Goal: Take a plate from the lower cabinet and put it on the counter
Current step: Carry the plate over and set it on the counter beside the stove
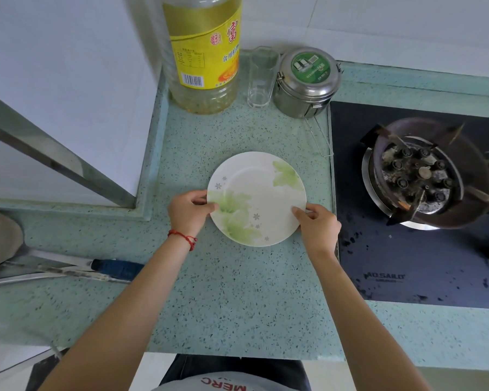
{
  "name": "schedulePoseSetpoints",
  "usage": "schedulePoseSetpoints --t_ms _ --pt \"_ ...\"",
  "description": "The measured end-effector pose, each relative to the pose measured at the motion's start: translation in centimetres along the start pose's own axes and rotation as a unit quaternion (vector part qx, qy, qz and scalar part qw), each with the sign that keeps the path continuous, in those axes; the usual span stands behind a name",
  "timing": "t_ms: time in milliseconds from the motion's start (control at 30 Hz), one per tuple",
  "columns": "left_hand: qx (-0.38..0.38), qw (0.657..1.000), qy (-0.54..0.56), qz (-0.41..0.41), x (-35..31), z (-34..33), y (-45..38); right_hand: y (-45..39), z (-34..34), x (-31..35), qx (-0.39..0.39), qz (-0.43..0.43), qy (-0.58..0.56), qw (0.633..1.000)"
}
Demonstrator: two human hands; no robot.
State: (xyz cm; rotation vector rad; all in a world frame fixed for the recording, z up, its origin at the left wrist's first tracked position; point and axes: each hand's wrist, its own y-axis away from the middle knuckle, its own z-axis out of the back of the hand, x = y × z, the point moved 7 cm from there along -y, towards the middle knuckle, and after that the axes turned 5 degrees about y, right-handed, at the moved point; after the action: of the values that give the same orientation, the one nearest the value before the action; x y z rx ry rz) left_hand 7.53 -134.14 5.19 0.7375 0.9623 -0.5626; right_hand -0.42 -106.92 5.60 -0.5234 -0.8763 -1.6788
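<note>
Between your two hands, the plate (257,198) is lying flat on the counter (237,292). Your left hand (189,211) is pinching the plate's left rim, thumb on top and fingers curled at the edge. Your right hand (318,230) is pinching the right rim in the same way. Beyond your grip, an oil bottle (205,52), a glass (261,77) and a steel tin (308,81) are standing in a row. Right of your right hand, the stove (424,210) is sitting beside the plate.
</note>
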Motion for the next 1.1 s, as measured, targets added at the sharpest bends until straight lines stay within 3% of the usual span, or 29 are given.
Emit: schedulePoseSetpoints --t_ms 633,900,1100 --pt "-0.038 0.999 -0.005 -0.031 -0.3 -0.4 0.0 -0.7 -0.4 0.8 -0.002 -0.002 0.012 1.000" --pt "-0.041 0.999 0.029 -0.013 0.6 0.1 1.1 0.3 0.2 0.6 -0.019 0.017 0.054 0.998" --pt "-0.037 0.998 -0.017 -0.049 0.5 0.4 3.1 2.9 0.8 0.1 -0.010 0.062 0.086 0.994"
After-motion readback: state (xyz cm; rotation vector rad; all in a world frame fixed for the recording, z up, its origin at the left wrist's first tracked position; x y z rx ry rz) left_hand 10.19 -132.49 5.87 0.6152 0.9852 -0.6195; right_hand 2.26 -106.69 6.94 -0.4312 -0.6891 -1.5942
